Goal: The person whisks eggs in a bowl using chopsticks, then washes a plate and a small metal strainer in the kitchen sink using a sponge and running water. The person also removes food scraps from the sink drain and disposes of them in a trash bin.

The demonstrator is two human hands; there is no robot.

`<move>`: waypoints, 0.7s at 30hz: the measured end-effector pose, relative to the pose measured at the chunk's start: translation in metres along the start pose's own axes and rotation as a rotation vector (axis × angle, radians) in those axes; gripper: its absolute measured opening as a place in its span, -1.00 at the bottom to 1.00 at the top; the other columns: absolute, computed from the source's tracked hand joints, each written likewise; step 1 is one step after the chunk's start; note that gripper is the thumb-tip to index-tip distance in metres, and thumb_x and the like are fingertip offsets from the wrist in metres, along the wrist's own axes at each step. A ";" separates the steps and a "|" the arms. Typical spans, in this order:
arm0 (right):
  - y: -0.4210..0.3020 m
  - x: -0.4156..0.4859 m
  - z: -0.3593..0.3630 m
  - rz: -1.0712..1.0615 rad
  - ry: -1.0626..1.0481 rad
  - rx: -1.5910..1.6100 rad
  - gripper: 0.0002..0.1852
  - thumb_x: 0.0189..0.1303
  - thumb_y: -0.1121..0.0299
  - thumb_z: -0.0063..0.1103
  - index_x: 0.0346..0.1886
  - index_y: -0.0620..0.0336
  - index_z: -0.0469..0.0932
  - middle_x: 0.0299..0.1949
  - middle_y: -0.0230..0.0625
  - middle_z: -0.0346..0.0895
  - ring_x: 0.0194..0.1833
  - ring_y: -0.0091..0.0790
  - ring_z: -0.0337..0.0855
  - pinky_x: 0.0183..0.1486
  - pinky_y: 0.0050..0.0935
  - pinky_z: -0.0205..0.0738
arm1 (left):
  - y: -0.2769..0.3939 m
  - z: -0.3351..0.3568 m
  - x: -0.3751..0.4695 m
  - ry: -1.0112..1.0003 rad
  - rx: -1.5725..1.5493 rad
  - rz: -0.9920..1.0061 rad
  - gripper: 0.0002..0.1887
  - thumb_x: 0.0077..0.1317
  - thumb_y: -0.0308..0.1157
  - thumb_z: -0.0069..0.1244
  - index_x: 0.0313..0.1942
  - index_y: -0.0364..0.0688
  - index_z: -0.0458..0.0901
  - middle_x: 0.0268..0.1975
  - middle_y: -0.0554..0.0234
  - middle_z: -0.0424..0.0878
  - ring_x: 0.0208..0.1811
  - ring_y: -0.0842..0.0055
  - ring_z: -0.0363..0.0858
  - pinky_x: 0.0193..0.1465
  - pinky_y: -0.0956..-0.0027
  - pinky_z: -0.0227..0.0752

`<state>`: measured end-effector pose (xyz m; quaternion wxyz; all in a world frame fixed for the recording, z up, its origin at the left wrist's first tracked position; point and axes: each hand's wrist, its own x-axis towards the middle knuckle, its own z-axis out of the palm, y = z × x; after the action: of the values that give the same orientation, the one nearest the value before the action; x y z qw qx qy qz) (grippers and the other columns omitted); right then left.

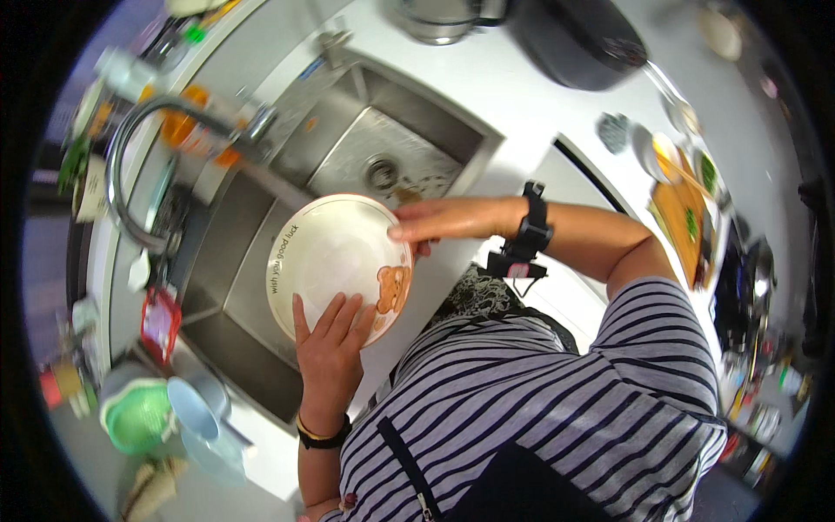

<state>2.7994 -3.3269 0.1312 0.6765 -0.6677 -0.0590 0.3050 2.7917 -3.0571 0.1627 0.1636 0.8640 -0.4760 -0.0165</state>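
A round cream plate [333, 248] with a brown bear picture and printed words around its rim is held over the near edge of a double stainless steel sink [244, 284]. My right hand [443, 222] grips the rim, thumb on the upper face and some fingers beneath. My left hand [333, 346] lies on the plate's inner face, four fingers spread; its thumb cannot be made out. A black strap with a mount circles my right wrist, and a dark band circles the left. The curved chrome faucet [117, 176] stands beyond the plate.
Orange bottles [189, 124] stand behind the faucet. A green basket [137, 417] and a light blue dipper [194, 408] are at lower left. Along the right lie a white bowl [647, 155] with chopsticks and a wooden cutting board [675, 222] with chopped greens. A black appliance [574, 42] stands at the top.
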 end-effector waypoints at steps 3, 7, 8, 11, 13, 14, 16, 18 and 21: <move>0.029 -0.044 0.022 0.174 0.200 0.141 -0.42 0.23 -0.12 0.01 -0.02 0.28 0.47 -0.32 -0.42 0.50 -0.37 -0.58 0.39 -0.33 -0.61 0.29 | 0.012 0.000 0.018 -0.003 -0.001 0.202 -0.70 0.11 -0.56 -0.06 -0.16 -0.02 0.62 -0.06 0.37 0.61 0.13 0.40 0.48 0.38 -0.17 -0.18; 0.055 -0.110 0.045 0.018 0.545 0.497 -0.38 0.27 0.11 0.06 0.21 0.45 0.26 0.13 -0.06 0.41 0.16 -0.31 0.41 0.24 -0.36 0.27 | 0.038 0.009 0.042 0.054 -0.010 0.328 -0.69 0.10 -0.46 0.01 -0.11 -0.01 0.61 0.04 0.24 0.50 0.24 0.28 0.32 0.36 -0.24 -0.23; 0.059 -0.126 0.047 0.060 0.621 0.538 -0.38 0.27 0.11 0.07 0.21 0.44 0.27 0.13 -0.05 0.42 0.16 -0.29 0.42 0.24 -0.35 0.28 | 0.044 0.011 0.047 0.079 0.006 0.333 -0.67 0.09 -0.43 0.05 -0.08 -0.01 0.61 0.11 0.16 0.44 0.28 0.22 0.25 0.36 -0.27 -0.25; 0.065 -0.182 0.040 -0.024 0.813 0.610 -0.41 0.27 0.12 0.07 0.18 0.42 0.28 0.05 -0.07 0.49 0.06 -0.25 0.53 0.20 -0.28 0.36 | 0.055 0.014 0.056 0.154 -0.099 0.258 -0.61 0.09 -0.34 0.12 -0.02 -0.10 0.56 0.22 0.00 0.33 0.36 0.09 0.12 0.35 -0.19 -0.16; 0.069 -0.219 0.033 -0.150 1.079 0.607 -0.52 0.26 0.16 0.08 0.07 0.38 0.39 -0.07 -0.09 0.56 -0.05 -0.33 0.60 0.06 -0.37 0.51 | 0.051 0.016 0.057 0.159 -0.230 0.141 -0.55 0.07 -0.33 0.14 0.02 -0.15 0.53 0.23 -0.03 0.31 0.36 0.08 0.11 0.36 -0.15 -0.14; 0.071 -0.237 0.029 -0.193 1.186 0.651 -0.54 0.27 0.15 0.08 0.05 0.36 0.41 -0.10 -0.13 0.57 -0.11 -0.38 0.61 -0.01 -0.40 0.53 | 0.047 0.018 0.056 0.141 -0.235 0.107 -0.50 0.08 -0.38 0.12 0.07 -0.22 0.46 0.25 -0.05 0.27 0.33 0.07 0.15 0.35 0.02 0.00; 0.075 -0.278 0.012 -0.279 1.351 0.649 -0.58 0.28 0.13 0.06 -0.01 0.32 0.43 -0.17 -0.22 0.58 -0.24 -0.47 0.59 -0.20 -0.47 0.53 | 0.039 0.023 0.052 0.190 -0.373 0.032 -0.52 0.12 -0.43 0.06 0.09 -0.23 0.44 0.23 -0.04 0.31 0.28 0.13 0.23 0.32 0.14 0.09; 0.078 -0.320 -0.006 -0.370 1.479 0.573 -0.60 0.28 0.11 0.05 -0.05 0.28 0.43 -0.25 -0.32 0.56 -0.37 -0.55 0.51 -0.38 -0.56 0.43 | 0.037 0.032 0.047 0.242 -0.559 -0.117 -0.58 0.17 -0.45 0.00 0.08 -0.24 0.44 0.19 -0.01 0.36 0.21 0.20 0.33 0.27 0.25 0.18; 0.084 -0.392 -0.033 -0.546 1.718 0.480 -0.62 0.29 0.10 0.03 -0.07 0.26 0.42 -0.31 -0.36 0.53 -0.42 -0.58 0.47 -0.44 -0.60 0.36 | 0.045 0.041 0.046 0.316 -0.852 -0.429 -0.68 0.27 -0.45 -0.11 0.03 -0.26 0.47 0.10 0.06 0.45 0.07 0.35 0.45 0.17 0.36 0.28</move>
<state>2.4704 -3.5547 0.1772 0.6563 -0.4695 0.3713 -0.4592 2.7721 -3.1285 0.1430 0.5650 0.7906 -0.2080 -0.1116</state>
